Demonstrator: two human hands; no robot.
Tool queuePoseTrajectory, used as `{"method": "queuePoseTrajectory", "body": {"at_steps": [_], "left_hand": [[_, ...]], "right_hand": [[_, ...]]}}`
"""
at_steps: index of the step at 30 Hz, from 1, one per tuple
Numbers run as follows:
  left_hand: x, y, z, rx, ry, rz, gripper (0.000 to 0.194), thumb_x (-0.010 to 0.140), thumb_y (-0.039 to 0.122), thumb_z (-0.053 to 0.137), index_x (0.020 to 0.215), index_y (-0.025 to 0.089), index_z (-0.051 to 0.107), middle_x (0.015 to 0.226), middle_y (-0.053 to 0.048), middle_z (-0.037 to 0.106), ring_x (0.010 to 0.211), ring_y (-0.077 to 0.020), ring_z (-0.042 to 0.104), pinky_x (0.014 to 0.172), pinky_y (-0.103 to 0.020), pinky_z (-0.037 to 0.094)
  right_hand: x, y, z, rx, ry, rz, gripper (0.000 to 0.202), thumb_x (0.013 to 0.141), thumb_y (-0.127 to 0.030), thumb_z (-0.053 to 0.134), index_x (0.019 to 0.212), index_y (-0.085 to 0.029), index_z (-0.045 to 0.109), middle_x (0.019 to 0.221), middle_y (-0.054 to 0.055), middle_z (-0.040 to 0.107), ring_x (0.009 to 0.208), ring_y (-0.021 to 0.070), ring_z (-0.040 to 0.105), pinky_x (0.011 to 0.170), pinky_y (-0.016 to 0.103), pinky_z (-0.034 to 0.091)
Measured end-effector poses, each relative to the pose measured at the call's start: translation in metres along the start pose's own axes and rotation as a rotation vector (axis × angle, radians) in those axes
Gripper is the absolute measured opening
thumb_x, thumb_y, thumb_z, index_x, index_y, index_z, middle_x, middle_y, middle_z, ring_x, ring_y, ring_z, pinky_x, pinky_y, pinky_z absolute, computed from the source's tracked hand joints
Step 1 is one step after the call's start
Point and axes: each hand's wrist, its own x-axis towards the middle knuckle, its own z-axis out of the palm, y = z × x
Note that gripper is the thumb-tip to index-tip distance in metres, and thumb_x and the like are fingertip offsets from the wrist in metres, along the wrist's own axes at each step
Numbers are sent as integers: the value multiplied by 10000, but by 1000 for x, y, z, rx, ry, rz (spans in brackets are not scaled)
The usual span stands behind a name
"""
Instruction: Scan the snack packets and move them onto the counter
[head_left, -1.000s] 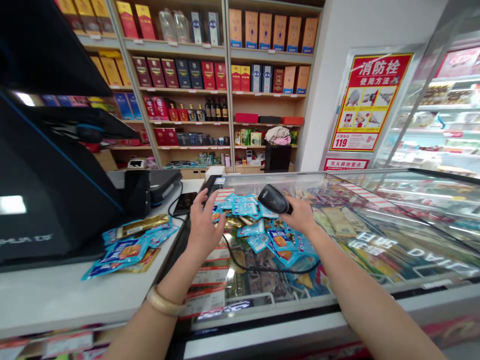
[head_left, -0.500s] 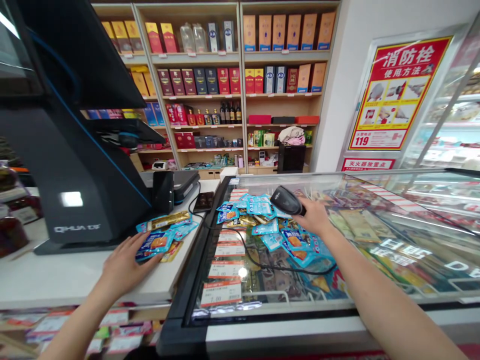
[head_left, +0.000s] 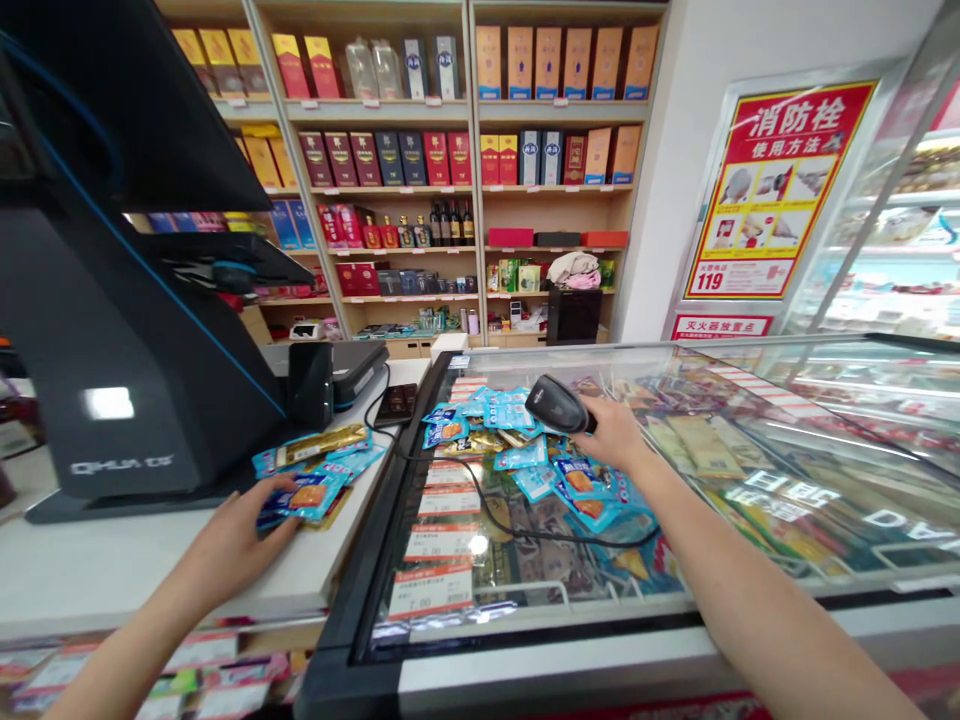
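Note:
My left hand [head_left: 244,535] is at the white counter, its thumb and fingers closed on the left edge of a blue snack packet [head_left: 309,494]. Beneath and behind that packet lie more blue packets and a gold packet [head_left: 322,446]. In my right hand [head_left: 613,432] is a black handheld barcode scanner [head_left: 556,404], its head pointing left. It is held over a loose pile of blue and gold snack packets [head_left: 525,455] on the glass freezer top. The scanner's cable [head_left: 480,490] loops across the glass towards the counter.
A dark checkout terminal [head_left: 150,370] stands on the counter at left, with a phone-like black device [head_left: 310,384] beside it. The glass-topped freezer [head_left: 517,625] fills the right side. Shelves of boxed bottles [head_left: 420,160] line the back wall.
The left hand's fingers have drawn in and closed on the blue packet's edge. The right hand keeps hold of the scanner above the pile. The whole view has shifted slightly.

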Motion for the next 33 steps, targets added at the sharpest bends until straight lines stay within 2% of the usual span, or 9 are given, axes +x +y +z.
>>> {"method": "queuePoseTrajectory", "body": {"at_steps": [4, 7, 10, 14, 16, 18, 23, 28, 33], "left_hand": [[-2, 7, -8, -61, -21, -63, 412, 636, 522, 491, 919, 251, 617, 956, -49, 749, 762, -268, 683, 683, -338, 523], [-3, 9, -13, -60, 6, -174, 374, 670, 533, 457, 914, 307, 625, 662, 40, 687, 526, -219, 610, 555, -311, 480], [2, 19, -18, -29, 184, -265, 330, 697, 549, 460, 868, 322, 627, 480, 60, 541, 449, -202, 528, 507, -298, 437], [21, 64, -18, -296, 414, -257, 301, 685, 509, 554, 857, 270, 618, 727, 22, 658, 643, -181, 601, 598, -288, 490], [34, 98, -11, -646, 349, -262, 348, 691, 491, 568, 938, 247, 601, 769, 18, 661, 625, -159, 595, 590, -292, 517], [48, 133, 2, -935, 181, -258, 414, 654, 455, 626, 997, 226, 587, 727, 26, 639, 582, -148, 580, 531, -283, 515], [73, 195, 46, -1179, -87, -326, 383, 561, 294, 690, 909, 154, 612, 632, 9, 613, 483, -105, 527, 431, -204, 419], [72, 206, 75, -1203, -77, -259, 501, 494, 228, 699, 980, 150, 606, 795, -31, 642, 558, -113, 562, 479, -222, 454], [66, 196, 81, -972, 1, -111, 595, 512, 268, 710, 1091, 188, 598, 939, -50, 634, 674, -146, 589, 541, -254, 491]], "right_hand": [[1, -2, -2, 3, -3, -2, 268, 728, -282, 607, 965, -185, 684, 934, 94, 737, 864, 267, 685, 729, 320, 491], [2, -4, -3, 2, -3, 10, 259, 728, -284, 606, 955, -189, 687, 943, 94, 738, 871, 262, 685, 746, 318, 495], [2, -5, -3, 12, 22, 27, 307, 722, -287, 614, 1004, -191, 688, 974, 95, 740, 882, 261, 687, 753, 315, 500], [3, -5, -3, 50, 42, 0, 344, 720, -274, 608, 1044, -185, 683, 963, 92, 742, 880, 259, 691, 754, 319, 505], [4, -5, -3, 69, 44, -24, 366, 713, -268, 610, 1063, -186, 676, 985, 93, 742, 900, 255, 689, 775, 318, 506], [4, -7, -4, 89, 35, -52, 362, 709, -268, 612, 1056, -184, 673, 996, 97, 740, 910, 250, 686, 788, 313, 506], [6, -12, -7, 119, 16, -114, 287, 711, -281, 612, 972, -181, 678, 913, 89, 738, 835, 237, 689, 742, 302, 506], [6, -15, -7, 146, 29, -150, 337, 709, -294, 644, 1031, -200, 670, 994, 81, 741, 907, 237, 694, 771, 298, 508], [7, -21, -10, 133, -45, -197, 327, 702, -290, 658, 1016, -199, 667, 933, 70, 735, 876, 225, 681, 741, 287, 492]]}}
